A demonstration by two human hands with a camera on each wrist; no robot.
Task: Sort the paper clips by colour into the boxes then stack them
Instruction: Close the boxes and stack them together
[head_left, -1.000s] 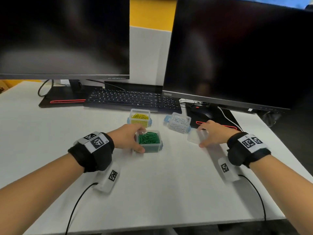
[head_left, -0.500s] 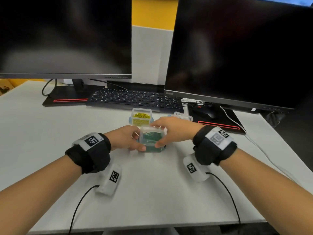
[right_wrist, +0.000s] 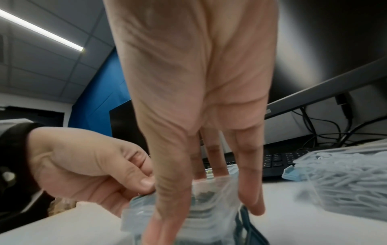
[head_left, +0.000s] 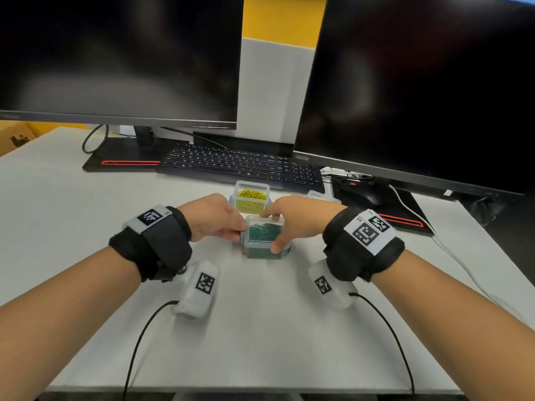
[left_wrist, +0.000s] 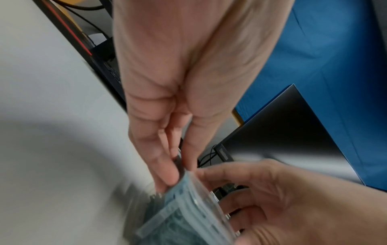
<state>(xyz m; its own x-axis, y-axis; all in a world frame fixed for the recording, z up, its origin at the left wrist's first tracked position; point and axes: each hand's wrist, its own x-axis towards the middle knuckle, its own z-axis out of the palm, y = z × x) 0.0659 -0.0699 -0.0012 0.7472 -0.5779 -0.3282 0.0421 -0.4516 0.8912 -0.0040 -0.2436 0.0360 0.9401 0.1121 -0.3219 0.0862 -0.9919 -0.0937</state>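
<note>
A clear box of green paper clips [head_left: 264, 237] sits on the white desk between my hands. My left hand [head_left: 214, 219] grips its left side with thumb and fingers [left_wrist: 167, 174]. My right hand [head_left: 295, 221] holds a clear lid [right_wrist: 211, 187] down on top of the box, thumb on the near edge and fingers over the far edge. An open box of yellow clips [head_left: 251, 196] stands just behind it. A box of white clips [right_wrist: 345, 179] lies to the right, mostly hidden behind my right hand in the head view.
A black keyboard [head_left: 243, 166] lies behind the boxes, under two dark monitors [head_left: 419, 91]. A mouse [head_left: 362, 195] and cables sit at the back right. Bare white desk [head_left: 260, 328] stretches toward me.
My right hand has brought the clear lid from the right side of the desk onto the green clips box. The left hand has stayed on the box's left side.
</note>
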